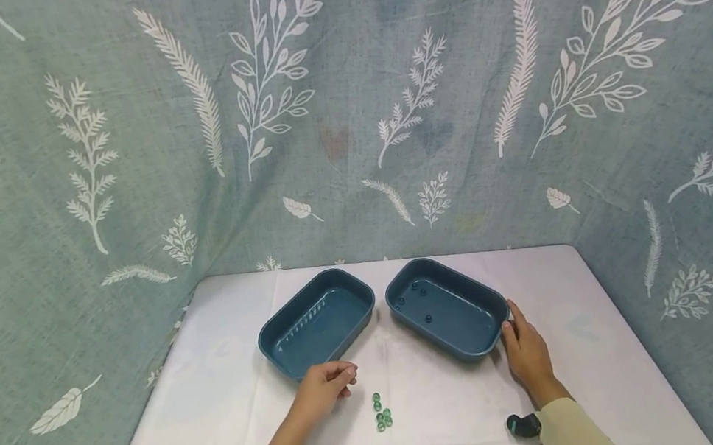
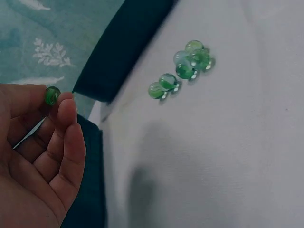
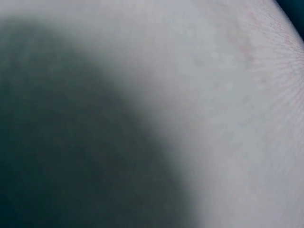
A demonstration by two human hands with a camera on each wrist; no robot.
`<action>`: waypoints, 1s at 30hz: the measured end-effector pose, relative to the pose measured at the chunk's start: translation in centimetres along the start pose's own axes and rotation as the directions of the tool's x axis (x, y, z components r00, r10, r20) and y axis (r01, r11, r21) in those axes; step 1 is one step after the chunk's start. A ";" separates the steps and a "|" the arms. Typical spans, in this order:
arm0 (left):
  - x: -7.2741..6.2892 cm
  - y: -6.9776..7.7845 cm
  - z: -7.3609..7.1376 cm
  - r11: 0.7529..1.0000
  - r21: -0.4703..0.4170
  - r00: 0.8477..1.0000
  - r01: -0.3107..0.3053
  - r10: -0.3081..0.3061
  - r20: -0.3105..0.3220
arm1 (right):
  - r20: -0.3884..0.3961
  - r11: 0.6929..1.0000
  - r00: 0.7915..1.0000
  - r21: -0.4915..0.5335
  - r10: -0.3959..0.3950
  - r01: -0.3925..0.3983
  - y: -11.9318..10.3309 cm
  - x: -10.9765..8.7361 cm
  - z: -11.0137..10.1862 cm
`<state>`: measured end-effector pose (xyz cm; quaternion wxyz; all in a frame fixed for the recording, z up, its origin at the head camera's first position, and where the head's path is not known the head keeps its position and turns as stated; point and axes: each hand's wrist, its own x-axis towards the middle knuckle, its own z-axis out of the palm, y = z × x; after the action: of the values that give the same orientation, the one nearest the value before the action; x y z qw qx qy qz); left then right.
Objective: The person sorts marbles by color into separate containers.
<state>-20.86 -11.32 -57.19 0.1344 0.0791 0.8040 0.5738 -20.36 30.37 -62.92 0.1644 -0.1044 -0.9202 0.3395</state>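
Observation:
Between thumb and fingertips, my left hand point(image 1: 326, 388) pinches a green glass marble point(image 2: 52, 96), held up near the front corner of the left blue tray point(image 1: 325, 323). A loose cluster of several green marbles point(image 1: 380, 418) lies on the white cloth, to the right of that hand. At the right tray point(image 1: 457, 314), my right hand point(image 1: 528, 351) rests against the outer right end, its fingers fairly straight along the rim. Several small round marbles point(image 1: 428, 318) sit inside this tray, mostly toward its left end. The right wrist view is blurred and shows no fingers.
Both trays stand angled on the white-covered table point(image 1: 447, 419), their near ends spread apart and a narrow gap between them at the back. Grey-green cloth point(image 1: 354, 200) with white leaf prints hangs behind and along both sides of the table.

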 end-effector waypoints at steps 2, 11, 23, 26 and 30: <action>0.0 0.4 -0.2 1.000 -0.001 1.000 0.000 0.000 -0.011 | 0.005 1.000 1.000 0.002 0.004 -0.004 0.1 0.0 0.0; 0.7 2.3 -1.4 0.999 -0.018 0.998 -0.028 0.027 -0.051 | 0.008 1.000 1.000 0.004 0.016 -0.016 0.2 0.2 0.0; 4.1 4.2 -4.3 0.992 0.112 0.996 -0.062 0.069 -0.056 | 0.009 1.000 1.000 0.005 0.006 -0.006 0.0 0.1 -0.2; 5.4 4.1 -5.1 0.990 0.134 0.996 -0.053 0.062 -0.062 | 0.006 1.000 1.000 0.007 -0.003 0.003 0.1 0.2 -0.1; 7.2 3.7 -6.0 0.991 0.123 0.997 -0.043 0.051 -0.065 | 0.001 1.000 1.000 0.011 -0.017 0.016 0.1 0.2 -0.1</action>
<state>-29.60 -13.46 -52.75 0.0882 0.0864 0.8396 0.5290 -20.47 30.54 -62.83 0.1671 -0.0957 -0.9193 0.3431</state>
